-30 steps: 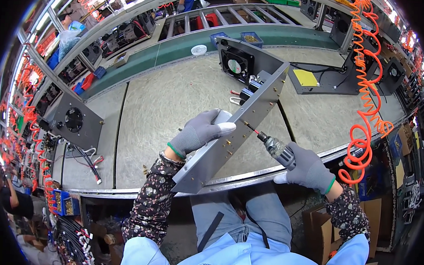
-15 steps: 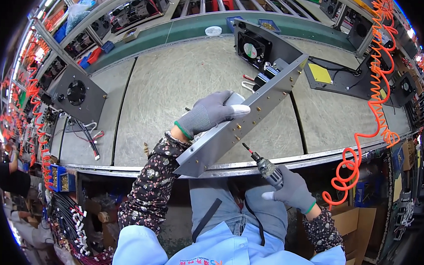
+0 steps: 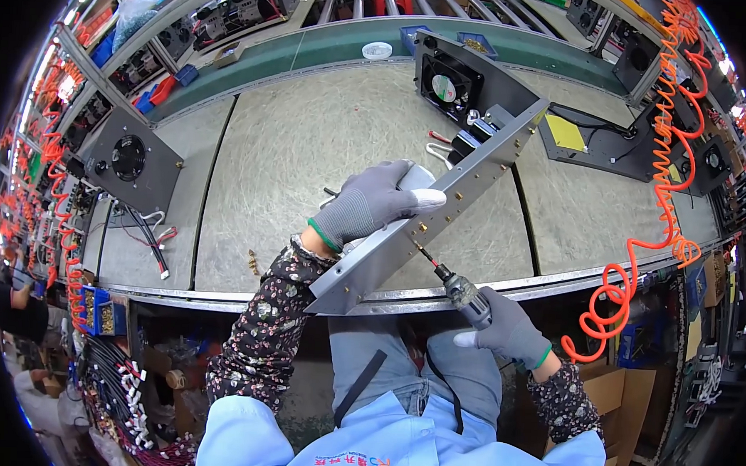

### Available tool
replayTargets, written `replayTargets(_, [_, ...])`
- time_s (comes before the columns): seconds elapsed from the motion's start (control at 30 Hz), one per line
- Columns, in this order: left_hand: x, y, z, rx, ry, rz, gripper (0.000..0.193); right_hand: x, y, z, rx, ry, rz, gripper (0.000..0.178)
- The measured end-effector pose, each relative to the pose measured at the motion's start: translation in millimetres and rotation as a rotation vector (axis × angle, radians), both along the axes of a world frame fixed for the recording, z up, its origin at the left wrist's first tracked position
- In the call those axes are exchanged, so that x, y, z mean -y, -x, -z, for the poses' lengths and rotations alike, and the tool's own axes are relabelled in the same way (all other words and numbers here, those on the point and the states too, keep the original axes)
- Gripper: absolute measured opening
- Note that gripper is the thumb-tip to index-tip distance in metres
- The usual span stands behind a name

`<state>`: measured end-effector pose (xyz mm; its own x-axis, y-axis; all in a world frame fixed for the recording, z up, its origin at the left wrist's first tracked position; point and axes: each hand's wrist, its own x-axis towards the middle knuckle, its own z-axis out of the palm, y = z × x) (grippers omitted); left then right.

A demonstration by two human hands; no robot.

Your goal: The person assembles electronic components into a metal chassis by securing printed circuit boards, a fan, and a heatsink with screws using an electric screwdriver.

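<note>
A grey metal chassis [image 3: 380, 262] stands on edge across the bench, with brass screws or standoffs along its near face. A black fan [image 3: 448, 85] sits at its far end. My gloved left hand [image 3: 370, 204] is closed over the chassis's upper edge, its thumb on the near face. In my gloved right hand [image 3: 506, 329] is a power screwdriver [image 3: 463, 295]. Its bit points up and left, the tip at or very close to a brass fitting on the chassis; I cannot tell if they touch. Part of the chassis's inner side is hidden behind my left hand.
Another fan panel [image 3: 133, 162] stands at the left with wires beside it. At the right lies a black panel [image 3: 606, 147] with yellow paper. Orange coiled hoses [image 3: 629, 269] hang nearby. Small brass parts [image 3: 253, 263] lie on the bench [image 3: 311, 122]. Blue bins [image 3: 103, 313] hang below left.
The screwdriver in my right hand has moved up and left, bringing its bit to the chassis's near face. My left hand keeps its hold, and the chassis has shifted slightly.
</note>
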<state>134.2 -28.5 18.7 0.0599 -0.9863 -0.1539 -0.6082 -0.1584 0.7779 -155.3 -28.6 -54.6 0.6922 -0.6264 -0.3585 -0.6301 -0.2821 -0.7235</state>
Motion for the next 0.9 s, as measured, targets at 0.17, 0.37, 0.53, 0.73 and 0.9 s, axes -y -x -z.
replayTargets(0.17, [4.8,5.4,0.7,0.000,0.026,-0.015,0.081,7.3,1.4,-0.2,-0.072,-0.009,-0.010,0.071])
replayTargets(0.37, [6.3,-2.6,6.6,0.025,0.035,-0.007,0.067,9.2,-2.7,-14.0,-0.157,0.163,-0.025,0.068])
replayTargets(0.53, [-46.5,-32.5,42.4,0.122,0.600,-0.246,0.038,13.7,25.7,0.4,-0.174,0.165,-0.013,0.063])
replayTargets(0.73, [-131.6,-113.4,109.4,0.315,0.364,-0.926,0.036,125.6,79.9,38.3,-0.217,0.701,-0.179,0.043])
replayTargets(0.9, [-164.8,-119.5,155.2,0.557,0.048,-0.832,0.061,192.6,121.5,60.9,-0.299,0.810,-0.177,0.042])
